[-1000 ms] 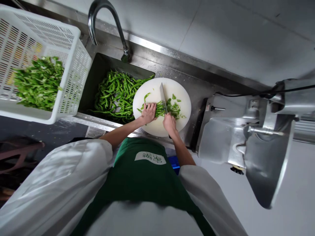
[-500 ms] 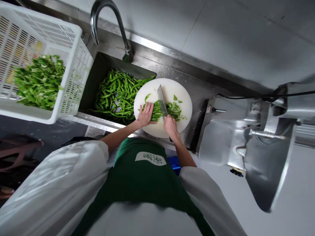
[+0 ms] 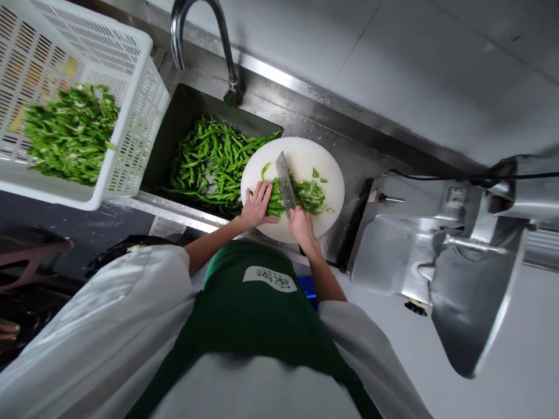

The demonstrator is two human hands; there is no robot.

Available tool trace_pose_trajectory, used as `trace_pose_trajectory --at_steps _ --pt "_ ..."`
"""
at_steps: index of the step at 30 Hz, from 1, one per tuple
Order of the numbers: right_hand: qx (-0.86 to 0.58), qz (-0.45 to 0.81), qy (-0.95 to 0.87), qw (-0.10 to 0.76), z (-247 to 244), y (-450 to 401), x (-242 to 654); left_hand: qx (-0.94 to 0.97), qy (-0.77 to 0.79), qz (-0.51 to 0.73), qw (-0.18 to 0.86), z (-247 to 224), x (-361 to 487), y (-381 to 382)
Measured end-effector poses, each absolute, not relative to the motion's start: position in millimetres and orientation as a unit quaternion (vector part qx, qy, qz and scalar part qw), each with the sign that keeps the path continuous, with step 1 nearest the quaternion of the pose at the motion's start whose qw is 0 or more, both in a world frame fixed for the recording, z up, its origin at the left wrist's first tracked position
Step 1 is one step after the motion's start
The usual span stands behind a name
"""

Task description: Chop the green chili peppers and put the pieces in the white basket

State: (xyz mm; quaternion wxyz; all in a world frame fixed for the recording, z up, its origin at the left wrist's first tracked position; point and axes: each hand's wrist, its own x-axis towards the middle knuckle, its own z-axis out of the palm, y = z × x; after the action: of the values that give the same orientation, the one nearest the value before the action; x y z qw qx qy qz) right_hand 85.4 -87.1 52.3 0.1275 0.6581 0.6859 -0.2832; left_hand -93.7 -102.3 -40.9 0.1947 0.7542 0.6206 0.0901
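On a round white cutting board (image 3: 323,163) lie green peppers in a bunch. My right hand (image 3: 301,226) is closed round the handle of a cleaver (image 3: 285,181), whose blade lies across the peppers. My left hand (image 3: 257,206) rests with fingers spread on the uncut peppers (image 3: 275,203), just left of the blade. Cut pepper pieces (image 3: 311,196) are heaped to the right of the blade, with a few small bits near them on the board.
Left of the board, a sink (image 3: 174,128) holds whole green peppers (image 3: 213,157) under a curved faucet (image 3: 227,52). A white basket (image 3: 131,122) with cut peppers (image 3: 72,134) stands at far left. A metal machine (image 3: 402,233) stands at right.
The cleaver has shifted left along the peppers, and the cut heap beside it has grown slightly. My left hand's fingers are spread wider. The whole view has shifted a little.
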Motion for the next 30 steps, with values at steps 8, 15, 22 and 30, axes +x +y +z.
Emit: trace_pose_trajectory --at_steps 8,15,22,30 --pt "0.644 -0.283 0.693 0.154 48.5 -122.8 55.3 0.69 0.681 0.134 0.205 -55.0 -87.6 -117.8" --pt "0.662 -0.297 0.678 0.117 20.4 -100.8 53.1 0.696 0.669 0.148 0.212 -62.9 -87.9 -114.2" --pt "0.659 -0.265 0.693 0.126 51.0 -114.9 61.7 0.623 0.728 0.209 0.193 -58.3 -92.3 -123.5" --pt "0.649 -0.275 0.694 0.148 26.3 -117.7 33.3 0.609 0.72 0.226 0.245 -66.3 -88.9 -123.4"
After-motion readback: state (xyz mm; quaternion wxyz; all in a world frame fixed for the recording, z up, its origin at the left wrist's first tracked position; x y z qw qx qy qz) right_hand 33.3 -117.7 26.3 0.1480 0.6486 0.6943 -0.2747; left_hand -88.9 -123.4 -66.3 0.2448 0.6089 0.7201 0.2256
